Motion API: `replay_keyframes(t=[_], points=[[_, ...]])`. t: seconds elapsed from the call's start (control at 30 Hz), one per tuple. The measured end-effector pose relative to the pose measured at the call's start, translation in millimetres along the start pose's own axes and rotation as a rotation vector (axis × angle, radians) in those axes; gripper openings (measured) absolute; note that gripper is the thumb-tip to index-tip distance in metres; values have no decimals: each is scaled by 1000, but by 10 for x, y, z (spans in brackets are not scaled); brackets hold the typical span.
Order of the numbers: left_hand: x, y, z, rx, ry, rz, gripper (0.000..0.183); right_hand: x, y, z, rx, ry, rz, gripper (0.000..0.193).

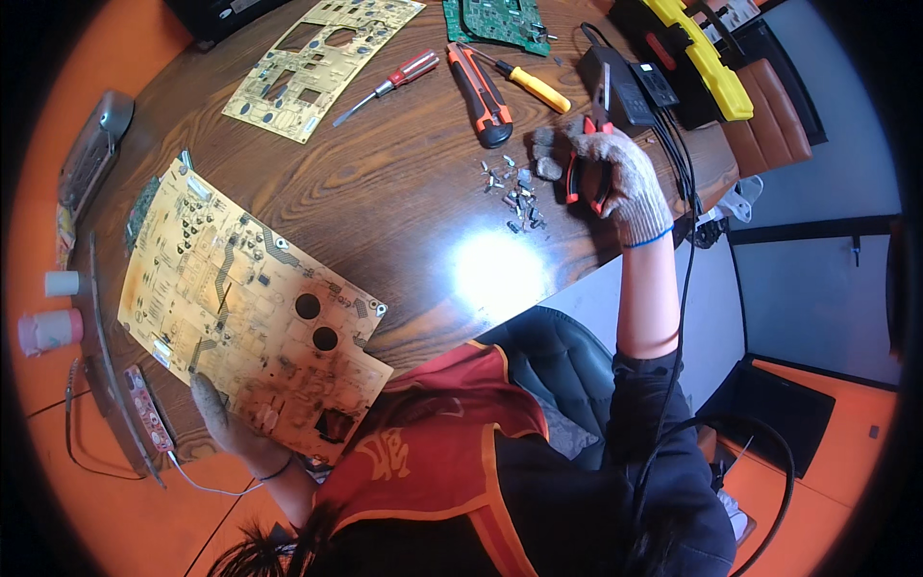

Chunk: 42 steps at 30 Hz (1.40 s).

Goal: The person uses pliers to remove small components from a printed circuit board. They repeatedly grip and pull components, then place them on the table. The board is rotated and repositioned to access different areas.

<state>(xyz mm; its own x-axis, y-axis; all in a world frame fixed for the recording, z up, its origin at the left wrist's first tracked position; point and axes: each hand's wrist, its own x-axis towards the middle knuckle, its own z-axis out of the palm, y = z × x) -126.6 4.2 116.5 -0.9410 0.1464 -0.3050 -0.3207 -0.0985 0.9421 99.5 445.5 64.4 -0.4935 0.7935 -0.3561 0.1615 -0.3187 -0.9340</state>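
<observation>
My left hand [219, 415], in a pale glove, grips the lower left edge of a large tan circuit board [226, 279]. The board is tilted over the table's near left edge; it has two round black spots, a notched corner and brownish stains. Part of that hand is hidden behind it. My right hand [627, 183], in a knitted glove with a blue cuff edge, is closed around red-and-black-handled pliers [602, 101], whose jaws point up and away from me. Loose small electronic parts [520, 199] lie in a scattered pile just left of the right hand.
Across the wooden table [385, 183] lie a red-handled screwdriver [409, 72], an orange-black utility knife [481, 96], a yellow-handled screwdriver [535, 88], another tan board [317, 67] and a green board [495, 24]. Black adapters [615, 87], cables and a yellow-black toolbox [707, 58] crowd the right.
</observation>
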Motion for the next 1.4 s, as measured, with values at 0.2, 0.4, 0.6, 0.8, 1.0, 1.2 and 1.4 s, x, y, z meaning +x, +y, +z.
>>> replay_keyframes(t=[0.2,0.4,0.6,0.8,1.0,1.2,1.4], points=[[-55,73,136,-60,28,-84,52,259,-182,181,-864,-198,-131,29],[-36,39,80,-44,32,-85,52,308,-313,436,-541,-266,62,27],[-27,26,-11,6,-7,-28,46,377,-183,396,-9,-436,255,22],[-57,43,16,-20,1,-40,46,197,-348,374,-40,-417,256,33],[-85,53,55,1,-30,-45,48,431,-366,621,-665,-468,87,37],[-75,-6,25,-79,-95,-24,51,541,-271,780,-997,-639,-272,23],[-76,-68,-38,-153,-73,-127,52,29,-580,609,-829,-395,-96,33]])
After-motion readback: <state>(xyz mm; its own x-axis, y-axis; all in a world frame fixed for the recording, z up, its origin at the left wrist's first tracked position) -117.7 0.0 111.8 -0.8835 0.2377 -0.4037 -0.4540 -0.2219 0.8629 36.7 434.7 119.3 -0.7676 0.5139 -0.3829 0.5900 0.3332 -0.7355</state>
